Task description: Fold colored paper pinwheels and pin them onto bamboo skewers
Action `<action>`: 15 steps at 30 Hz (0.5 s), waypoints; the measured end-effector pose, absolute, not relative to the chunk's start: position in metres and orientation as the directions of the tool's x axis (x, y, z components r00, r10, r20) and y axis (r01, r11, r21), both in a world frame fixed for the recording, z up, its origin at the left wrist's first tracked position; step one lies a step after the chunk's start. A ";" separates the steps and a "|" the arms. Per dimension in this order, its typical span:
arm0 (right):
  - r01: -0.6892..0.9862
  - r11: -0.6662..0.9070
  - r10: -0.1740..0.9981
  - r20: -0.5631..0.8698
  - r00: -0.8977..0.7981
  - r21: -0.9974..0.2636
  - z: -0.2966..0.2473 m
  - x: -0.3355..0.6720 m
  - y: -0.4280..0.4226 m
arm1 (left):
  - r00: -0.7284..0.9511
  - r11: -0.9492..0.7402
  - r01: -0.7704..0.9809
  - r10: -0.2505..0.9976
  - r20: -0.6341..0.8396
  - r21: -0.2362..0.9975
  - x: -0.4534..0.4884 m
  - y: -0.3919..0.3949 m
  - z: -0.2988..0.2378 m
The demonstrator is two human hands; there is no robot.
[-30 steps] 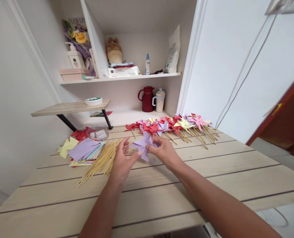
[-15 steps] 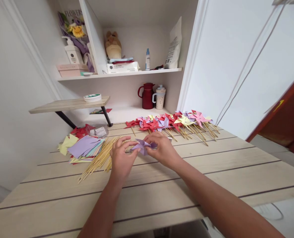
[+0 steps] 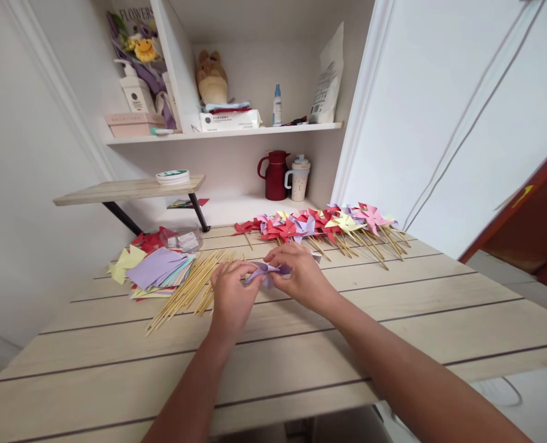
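With left hand (image 3: 234, 289) and right hand (image 3: 301, 271) nearly closed in a pinch, holding a purple paper pinwheel (image 3: 267, 280) between them, over the surface (image 3: 301, 344).
Likely light, flimsy and easily creased; best gripped gently near the folded centre. Left of the hands, slim wooden sticks (image 3: 185, 293) and flat paper sheets (image 3: 153, 269); beyond the right hand, stick-mounted pinwheels (image 3: 304, 227) with pointed, folded blades.

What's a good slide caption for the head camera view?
Left hand and right hand hold folded purple paper beside loose thin sticks.
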State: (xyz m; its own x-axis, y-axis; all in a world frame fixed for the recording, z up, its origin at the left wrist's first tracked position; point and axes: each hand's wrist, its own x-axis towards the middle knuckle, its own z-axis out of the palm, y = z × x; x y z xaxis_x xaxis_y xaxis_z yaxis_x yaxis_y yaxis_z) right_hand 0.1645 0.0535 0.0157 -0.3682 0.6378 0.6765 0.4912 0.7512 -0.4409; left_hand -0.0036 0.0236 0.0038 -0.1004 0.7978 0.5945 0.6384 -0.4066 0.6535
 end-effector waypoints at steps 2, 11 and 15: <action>0.492 0.752 0.637 0.675 -0.372 -0.439 0.015 0.165 0.054 | -0.098 -0.409 0.629 0.801 0.590 0.661 -0.003 0.023 0.004; 0.454 0.728 0.664 0.694 -0.280 -0.514 0.015 0.164 0.052 | -0.201 -0.331 0.316 0.893 0.404 0.889 -0.005 0.024 0.007; 0.416 0.698 0.677 0.727 -0.116 -0.583 0.018 0.167 0.053 | -0.282 -0.114 0.020 0.953 0.115 0.993 -0.010 0.024 0.005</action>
